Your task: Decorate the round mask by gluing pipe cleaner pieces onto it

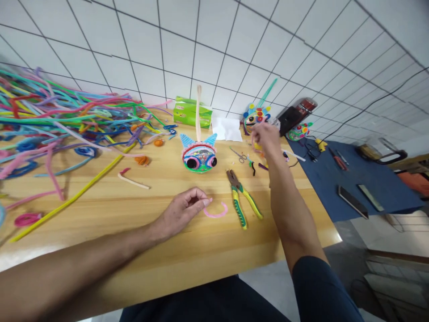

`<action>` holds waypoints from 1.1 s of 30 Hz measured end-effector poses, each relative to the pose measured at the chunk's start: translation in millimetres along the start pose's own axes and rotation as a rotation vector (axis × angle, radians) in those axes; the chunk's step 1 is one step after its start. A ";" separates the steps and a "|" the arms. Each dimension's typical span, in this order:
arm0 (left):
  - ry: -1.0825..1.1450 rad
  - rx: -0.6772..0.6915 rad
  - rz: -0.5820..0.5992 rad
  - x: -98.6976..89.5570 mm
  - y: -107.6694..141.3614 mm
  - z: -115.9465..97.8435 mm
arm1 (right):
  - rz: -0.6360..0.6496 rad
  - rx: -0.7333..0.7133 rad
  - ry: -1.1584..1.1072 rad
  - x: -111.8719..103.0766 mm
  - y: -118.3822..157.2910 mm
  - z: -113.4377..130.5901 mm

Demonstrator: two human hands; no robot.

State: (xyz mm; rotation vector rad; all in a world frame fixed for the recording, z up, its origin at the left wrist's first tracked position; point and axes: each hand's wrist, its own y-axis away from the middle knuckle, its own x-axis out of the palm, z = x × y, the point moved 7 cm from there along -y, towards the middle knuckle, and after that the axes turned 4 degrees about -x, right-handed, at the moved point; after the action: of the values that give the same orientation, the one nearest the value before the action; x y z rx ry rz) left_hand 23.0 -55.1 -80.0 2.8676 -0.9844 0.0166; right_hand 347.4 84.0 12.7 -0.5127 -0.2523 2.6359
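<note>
My left hand (189, 205) is closed in a pinch on one end of a short pink pipe cleaner (219, 216), which curves in a hook above the wooden table. My right hand (267, 137) is stretched forward to the back right, in front of a colourful decorated craft head (258, 117); its fingertips are mostly hidden, so its grip does not show. Between the arms, farther back, stands another craft head (200, 156) with blue ears, big black eyes and a beige stalk. Pliers (237, 192) with green and yellow handles lie spread right of the pink piece.
A large heap of coloured pipe cleaners (67, 116) covers the left of the table. Behind are a green tissue pack (192, 112) and white paper (227, 129). Small scissors (239, 155) lie near my right forearm. A phone (352, 201) rests on the blue surface at right.
</note>
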 end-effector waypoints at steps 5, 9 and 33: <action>-0.012 0.014 0.006 1.0 -1.1 1.2 | -0.109 -0.043 -0.123 -9.1 -27.0 19.6; -0.023 0.018 0.015 1.1 -1.6 2.4 | -0.049 0.044 -0.025 2.5 -15.2 6.4; 0.003 -0.008 0.051 6.5 -2.0 7.4 | 0.262 -0.409 -0.403 62.3 -17.1 165.1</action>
State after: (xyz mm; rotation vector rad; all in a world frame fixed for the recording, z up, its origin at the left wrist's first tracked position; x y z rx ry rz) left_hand 29.2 -58.3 -87.3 2.8338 -1.0547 0.0206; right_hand 237.0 112.2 148.5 -0.1334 -0.9186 2.9352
